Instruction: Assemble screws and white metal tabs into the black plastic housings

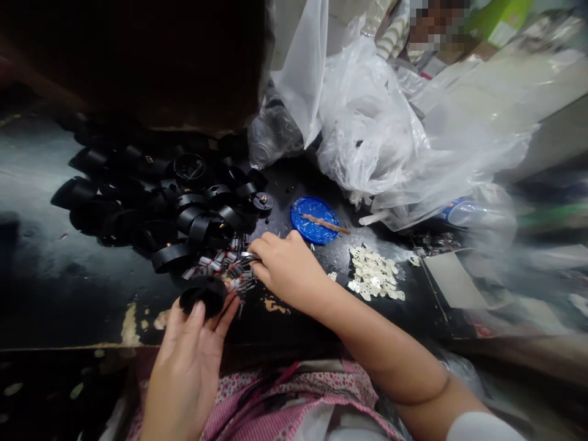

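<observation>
Near the table's front edge, my left hand (190,343) grips a black round plastic housing (203,296), its dark hollow side facing up. A small whitish piece shows by the fingertips of that hand; I cannot tell whether it is held. To the right, my right hand (287,263) reaches over a pile of small metal parts (215,262), some of them springs or cylinders with red ends. Its fingers are pinched together around something thin and shiny, too small to name. Many more black ring-like housings (160,214) lie heaped behind and left of the pile.
A blue lid (315,220) with grease-like smears and a brown stick (325,223) lies behind my right hand. Pale flat plates (374,272) are heaped to its right. Clear plastic bags (372,116) fill the back; a big dark shape (138,61) overhangs the back left.
</observation>
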Tool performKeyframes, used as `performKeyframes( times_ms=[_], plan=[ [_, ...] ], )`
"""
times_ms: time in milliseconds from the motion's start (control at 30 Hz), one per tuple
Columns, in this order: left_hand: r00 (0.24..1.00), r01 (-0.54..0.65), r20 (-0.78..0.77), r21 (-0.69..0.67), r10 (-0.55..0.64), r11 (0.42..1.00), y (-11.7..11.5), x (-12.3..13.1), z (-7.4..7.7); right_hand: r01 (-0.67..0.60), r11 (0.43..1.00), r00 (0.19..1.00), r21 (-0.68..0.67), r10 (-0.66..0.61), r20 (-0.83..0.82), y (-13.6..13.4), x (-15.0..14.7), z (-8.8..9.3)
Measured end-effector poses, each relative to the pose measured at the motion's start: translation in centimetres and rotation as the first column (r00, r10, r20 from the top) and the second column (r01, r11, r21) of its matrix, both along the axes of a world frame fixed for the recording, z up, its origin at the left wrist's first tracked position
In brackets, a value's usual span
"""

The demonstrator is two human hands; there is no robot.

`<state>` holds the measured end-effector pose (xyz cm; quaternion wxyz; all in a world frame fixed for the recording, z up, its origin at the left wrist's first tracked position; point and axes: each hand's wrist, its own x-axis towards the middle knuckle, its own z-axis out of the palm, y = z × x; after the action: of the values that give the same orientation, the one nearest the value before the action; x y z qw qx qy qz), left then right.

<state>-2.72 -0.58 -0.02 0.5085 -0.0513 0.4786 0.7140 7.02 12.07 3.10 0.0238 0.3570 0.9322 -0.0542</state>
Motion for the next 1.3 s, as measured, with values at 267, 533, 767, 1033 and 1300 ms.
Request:
performKeyframes(
  times_ms=[267, 533, 767, 1033, 1300],
  plan=[
    [0.999, 0.033, -0.03, 0.012, -0.033, 0.999, 0.1, 0.0, -0.4, 0.02, 0.999, 1.0, -0.047, -0.021, -0.012, -0.9, -0.4, -1.2],
    [0.999, 0.051, -0.007, 0.042, -0.051, 0.998, 0.1, -0.2, -0.5, 0.096, 0.985, 0.99, -0.141, -0.11, -0.091, -0.7, 1.8, -0.4],
    [0.997, 0.075, 0.013, 0.039, -0.075, 0.996, 0.5, -0.2, -0.1, 0.061, 0.995, 0.997, -0.076, -0.064, -0.043, -1.5, 1.1, -1.3],
    [0.998, 0.05, 0.022, 0.075, -0.051, 0.996, 0.8, -0.2, -0.3, 0.092, 0.986, 0.989, -0.139, -0.107, -0.104, -0.9, 0.1, -1.0],
    [0.995, 0.076, 0.061, 0.096, -0.082, 0.993, 0.8, -0.1, -0.4, -0.007, 0.694, 0.634, -0.72, -0.553, -0.54, -1.9, 2.4, 0.2]
  ],
)
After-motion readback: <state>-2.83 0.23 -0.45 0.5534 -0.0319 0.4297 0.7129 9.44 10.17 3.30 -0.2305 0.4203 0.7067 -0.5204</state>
